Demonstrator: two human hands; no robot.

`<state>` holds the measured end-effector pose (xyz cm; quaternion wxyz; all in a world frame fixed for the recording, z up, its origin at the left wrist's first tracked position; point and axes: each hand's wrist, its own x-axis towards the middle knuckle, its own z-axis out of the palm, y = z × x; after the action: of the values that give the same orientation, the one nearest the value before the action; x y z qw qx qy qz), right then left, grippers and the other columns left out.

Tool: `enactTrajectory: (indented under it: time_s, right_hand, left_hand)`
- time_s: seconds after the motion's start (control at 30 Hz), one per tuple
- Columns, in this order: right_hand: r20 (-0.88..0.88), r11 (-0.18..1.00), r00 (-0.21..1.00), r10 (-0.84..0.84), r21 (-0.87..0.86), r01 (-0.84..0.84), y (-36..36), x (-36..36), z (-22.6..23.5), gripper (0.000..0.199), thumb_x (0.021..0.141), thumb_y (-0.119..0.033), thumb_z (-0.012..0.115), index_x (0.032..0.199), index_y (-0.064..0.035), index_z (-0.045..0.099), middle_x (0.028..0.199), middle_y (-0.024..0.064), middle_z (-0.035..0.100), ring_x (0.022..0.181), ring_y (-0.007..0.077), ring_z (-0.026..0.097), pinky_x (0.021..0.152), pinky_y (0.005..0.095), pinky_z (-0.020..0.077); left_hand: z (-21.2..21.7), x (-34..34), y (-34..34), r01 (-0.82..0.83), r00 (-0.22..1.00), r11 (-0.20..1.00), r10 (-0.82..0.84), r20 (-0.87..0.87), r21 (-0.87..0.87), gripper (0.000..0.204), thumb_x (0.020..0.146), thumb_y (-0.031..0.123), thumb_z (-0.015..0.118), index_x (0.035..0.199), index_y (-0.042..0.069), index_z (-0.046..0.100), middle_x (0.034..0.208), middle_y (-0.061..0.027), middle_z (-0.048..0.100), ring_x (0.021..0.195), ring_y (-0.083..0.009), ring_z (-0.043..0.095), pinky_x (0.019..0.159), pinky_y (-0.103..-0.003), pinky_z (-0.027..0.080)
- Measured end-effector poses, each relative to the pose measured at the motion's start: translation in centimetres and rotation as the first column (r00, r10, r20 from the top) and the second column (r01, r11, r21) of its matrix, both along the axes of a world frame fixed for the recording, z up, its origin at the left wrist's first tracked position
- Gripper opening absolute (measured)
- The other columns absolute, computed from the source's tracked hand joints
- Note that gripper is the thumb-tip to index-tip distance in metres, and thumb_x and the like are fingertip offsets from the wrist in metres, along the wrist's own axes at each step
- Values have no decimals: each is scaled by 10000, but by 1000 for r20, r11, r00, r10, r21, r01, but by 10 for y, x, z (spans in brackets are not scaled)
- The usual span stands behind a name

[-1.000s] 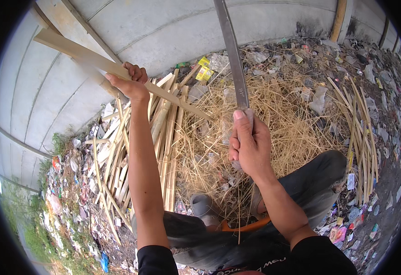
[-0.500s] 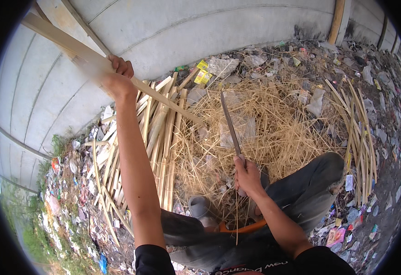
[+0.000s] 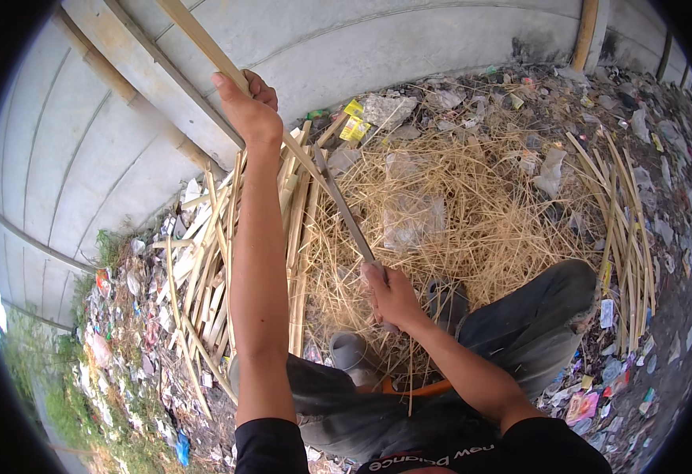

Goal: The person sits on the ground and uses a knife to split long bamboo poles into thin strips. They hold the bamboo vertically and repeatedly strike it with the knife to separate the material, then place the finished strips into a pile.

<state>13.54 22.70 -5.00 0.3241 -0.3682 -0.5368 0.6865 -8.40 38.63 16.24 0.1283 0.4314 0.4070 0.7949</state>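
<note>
My left hand [image 3: 249,109] is raised at the upper left, closed round a long pale bamboo strip [image 3: 306,162] that slopes from the wall side down toward the shavings. In my right hand [image 3: 393,296], in front of my knees, is the handle of a long, narrow machete [image 3: 350,221]. Its dark blade points up and left, and its tip end lies by the lower part of the strip. Whether blade and strip touch, I cannot tell. Thin bamboo shavings [image 3: 480,213] cover the ground beyond my feet.
Split bamboo strips [image 3: 298,253] are heaped left of the shavings; thinner strips [image 3: 626,237] lie at the right. A concrete wall [image 3: 362,55] stands behind, with a bamboo pole [image 3: 124,87] against it. Litter [image 3: 140,340] surrounds the spot. Under me is something orange [image 3: 421,389].
My left hand has shifted right and slightly higher, with the bamboo strip now steeper. The machete has tilted left, bringing its blade to the strip, and my right hand has moved left.
</note>
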Motion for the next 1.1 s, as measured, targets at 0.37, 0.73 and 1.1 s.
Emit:
enactTrajectory:
  time_s: [0.37,0.73,1.1]
  right_hand:
    - [-465,831,842,-274,326,450,14,-6,93,353,1048,-343,599,947,-6,575,592,24,522,496,89,487,473,299,376]
    - [226,971,974,-7,235,-48,20,-20,-20,564,1061,-477,497,790,9,585,612,98,543,565,223,560,570,399,450]
    - [395,992,917,46,-124,4,20,-32,-189,605,1024,-511,542,860,62,648,634,158,632,606,294,685,587,436,527]
  left_hand:
    - [-3,-2,-1,35,993,999,-38,-108,-26,713,988,765,290,707,112,348,623,26,299,508,-92,248,459,-262,187]
    - [3,-23,-21,-29,995,999,27,95,23,677,986,747,306,750,115,361,663,8,327,544,-99,244,475,-263,177]
    - [-2,-48,-30,-56,998,998,55,31,22,720,953,791,312,766,98,371,688,-15,343,543,-129,245,462,-270,204]
